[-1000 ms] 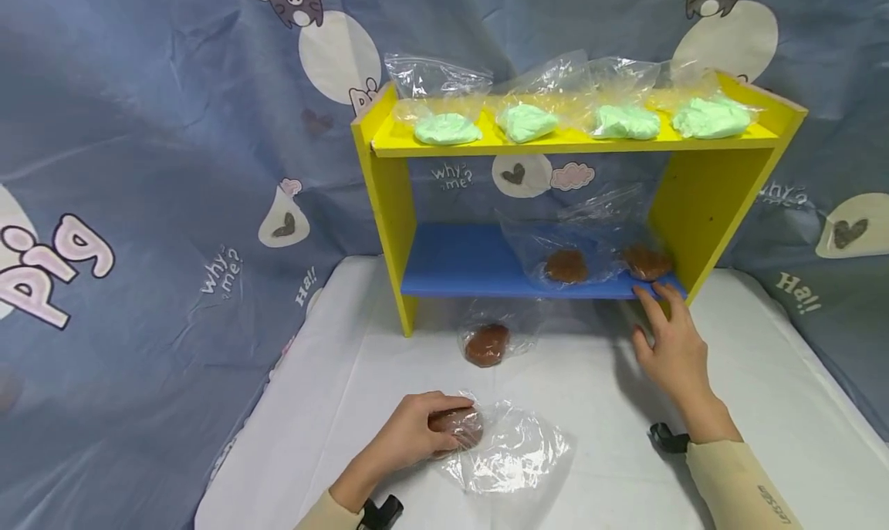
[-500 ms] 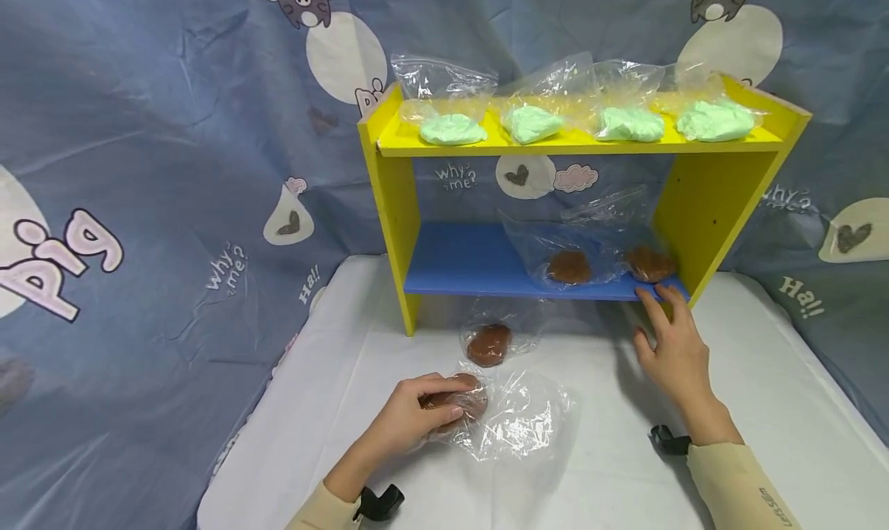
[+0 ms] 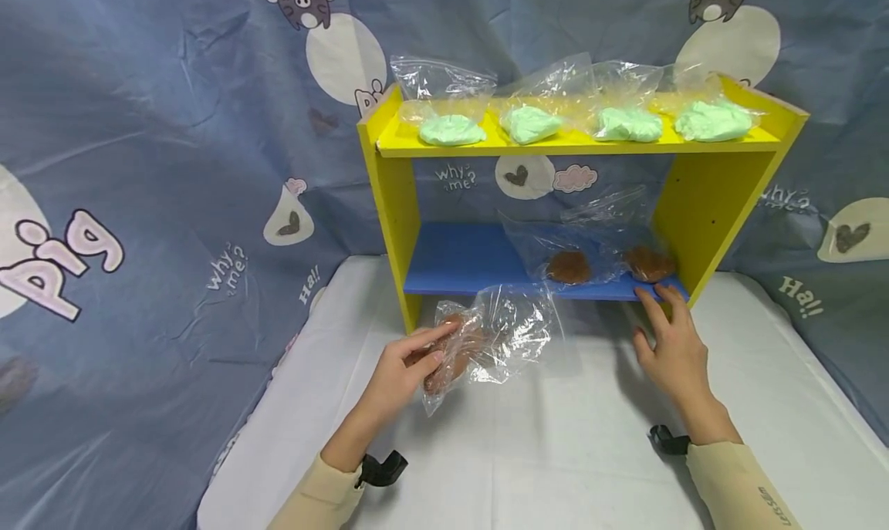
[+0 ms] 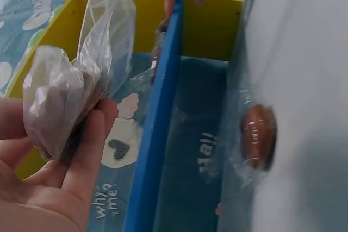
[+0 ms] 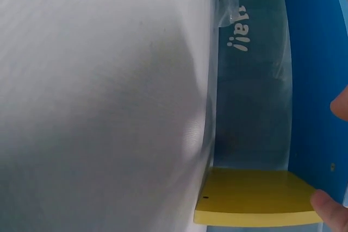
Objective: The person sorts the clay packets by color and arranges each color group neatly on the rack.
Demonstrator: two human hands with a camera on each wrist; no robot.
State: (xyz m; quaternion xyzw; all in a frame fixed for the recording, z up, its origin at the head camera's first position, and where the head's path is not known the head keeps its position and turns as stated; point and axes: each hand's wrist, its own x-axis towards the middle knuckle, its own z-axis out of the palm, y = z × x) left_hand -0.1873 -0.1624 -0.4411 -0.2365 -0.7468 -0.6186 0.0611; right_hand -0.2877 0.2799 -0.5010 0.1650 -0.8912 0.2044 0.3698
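Observation:
My left hand (image 3: 396,368) grips a clear plastic bag (image 3: 517,325) with a brown clay-like lump (image 3: 444,369) in it, held up in front of the lower shelf's left half. In the left wrist view, its fingers and thumb close round the lump. On the white table below lies another bagged brown lump (image 4: 258,137), largely hidden behind the held bag in the head view. My right hand (image 3: 674,360) rests its fingertips on the blue shelf's (image 3: 458,256) front edge at the right end. Nearby on that shelf sit two bagged brown lumps, one in the middle (image 3: 569,268) and one at the right (image 3: 649,264).
A yellow shelf unit (image 3: 389,206) stands on the table (image 3: 528,453). Several bagged pale green lumps (image 3: 531,123) line its top board. A blue printed cloth (image 3: 174,167) hangs behind and at the sides.
My left hand has lifted the bagged brown lump off the table and carried it forward towards the blue shelf. The right hand stays in its place at the shelf edge.

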